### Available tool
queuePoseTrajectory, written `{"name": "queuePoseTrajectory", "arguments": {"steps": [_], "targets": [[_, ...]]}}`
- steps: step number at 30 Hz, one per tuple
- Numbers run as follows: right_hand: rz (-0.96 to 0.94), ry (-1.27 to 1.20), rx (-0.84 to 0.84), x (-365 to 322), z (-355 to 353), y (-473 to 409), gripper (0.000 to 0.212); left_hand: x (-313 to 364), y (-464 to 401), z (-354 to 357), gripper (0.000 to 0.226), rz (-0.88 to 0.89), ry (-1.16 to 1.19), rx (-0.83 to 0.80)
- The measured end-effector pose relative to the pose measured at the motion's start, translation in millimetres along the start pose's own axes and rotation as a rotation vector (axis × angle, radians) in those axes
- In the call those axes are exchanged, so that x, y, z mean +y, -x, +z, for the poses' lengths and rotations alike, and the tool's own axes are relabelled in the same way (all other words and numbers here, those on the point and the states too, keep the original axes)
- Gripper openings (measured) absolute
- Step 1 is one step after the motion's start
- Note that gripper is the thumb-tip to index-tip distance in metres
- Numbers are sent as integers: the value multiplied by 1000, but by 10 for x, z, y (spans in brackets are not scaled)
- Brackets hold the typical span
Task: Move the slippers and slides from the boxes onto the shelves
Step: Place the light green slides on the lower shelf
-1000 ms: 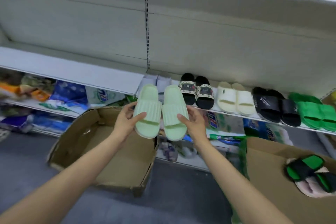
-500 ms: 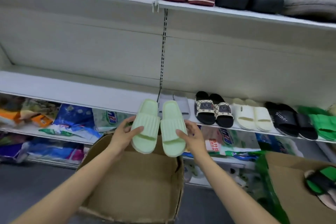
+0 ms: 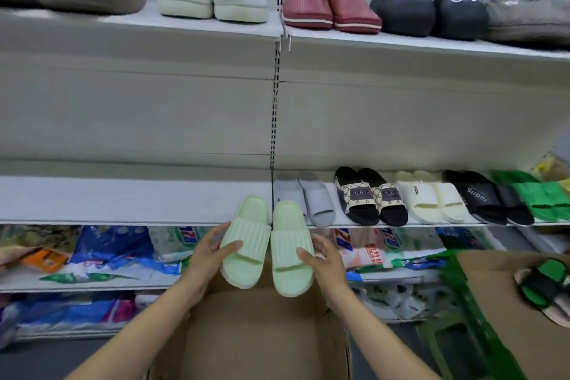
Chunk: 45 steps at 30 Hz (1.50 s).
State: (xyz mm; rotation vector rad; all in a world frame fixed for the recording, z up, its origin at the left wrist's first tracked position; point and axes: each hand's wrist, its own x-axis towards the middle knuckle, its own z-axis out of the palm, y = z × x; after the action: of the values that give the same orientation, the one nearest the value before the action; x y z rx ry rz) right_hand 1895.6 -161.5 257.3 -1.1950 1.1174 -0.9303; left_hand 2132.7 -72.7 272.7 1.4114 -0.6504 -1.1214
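Head view: left hand (image 3: 207, 251) grips the left pale green slide (image 3: 246, 241), thumb curled over the ribbed strap, other fingers hidden behind the sole; right hand (image 3: 324, 256) grips the right pale green slide (image 3: 288, 251) the same way, thumb on the strap, rest of the fingers out of sight. Both slides are held side by side, touching, toes up, in the air above the open cardboard box (image 3: 262, 339) and just in front of the middle shelf (image 3: 123, 203) edge. Slides look like soft moulded foam, thick soles, ridged straps. Box bottom edge cut off by the frame. On the middle shelf: grey slides (image 3: 317, 200) partly hidden behind the green pair, patterned black slides (image 3: 370, 197), cream slides (image 3: 428, 197), black slides (image 3: 484, 199), bright green slides (image 3: 543, 194) cut off at the right. Top shelf (image 3: 185, 28) holds fuzzy slippers, left and right ends cropped. Lower shelf packets blurred, print unreadable. Second box (image 3: 493, 287) at right, partly out of frame, holds a green and black slide (image 3: 546, 284).
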Motion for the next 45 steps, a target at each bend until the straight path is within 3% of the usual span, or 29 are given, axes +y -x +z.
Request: {"name": "queuePoseTrajectory", "arguments": {"steps": [5,11,29,34,37,45], "targets": [[9,-29,-65,1,102,-168,36,-104,-109,-98,88,-4,82,51],[45,14,-77,86,285,-372,36,-234,-336,-212,52,-85,98,93],[102,68,58,189,1410,-1420,48,-69,-1806,-864,52,-158,-24,137],[135,151,82,254,1590,-1665,46,-101,-2127,-994,56,-161,-166,127],[161,271,103,310,1668,-1817,57,-111,-2240,-993,62,-120,-331,95],[116,543,173,328,1877,-2114,49,-164,-2419,-1018,34,121,-780,130]]}}
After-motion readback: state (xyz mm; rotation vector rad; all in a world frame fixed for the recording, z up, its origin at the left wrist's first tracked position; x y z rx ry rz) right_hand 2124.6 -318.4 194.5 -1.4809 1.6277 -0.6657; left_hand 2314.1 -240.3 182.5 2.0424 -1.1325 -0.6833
